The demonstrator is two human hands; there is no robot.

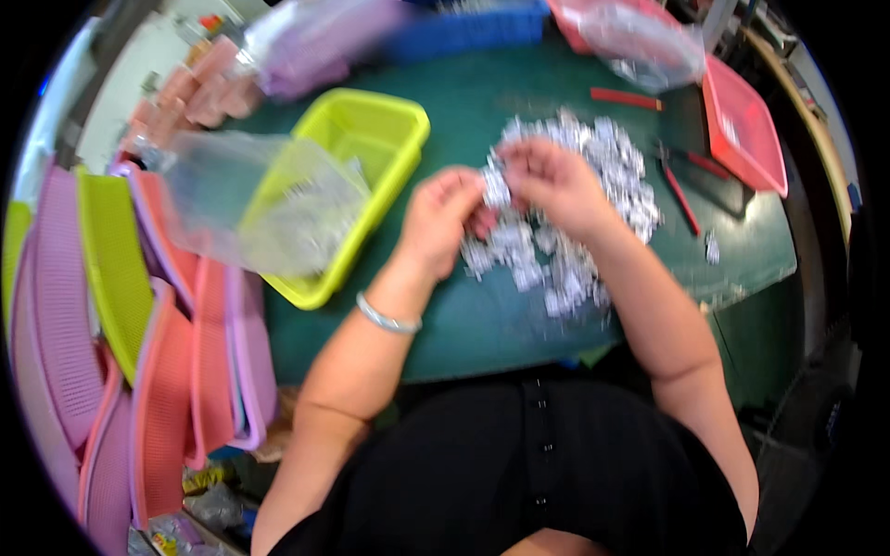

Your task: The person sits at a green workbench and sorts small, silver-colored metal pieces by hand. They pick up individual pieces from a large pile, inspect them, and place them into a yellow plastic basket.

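Silvery piece (497, 189), between left grip (439, 215), right grip (559, 188)

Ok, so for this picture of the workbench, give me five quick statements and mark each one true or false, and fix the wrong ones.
1. The left hand and right hand hold a small grey piece between them. True.
2. The bracelet is on the right wrist. False: the pale bracelet is on the left wrist.
3. The yellow-green basket is left of the heap of grey pieces. True.
4. The red-handled tool lies inside the basket. False: the red-handled tool lies on the green table, right of the heap.
5. A translucent plastic bag covers part of the basket. True.
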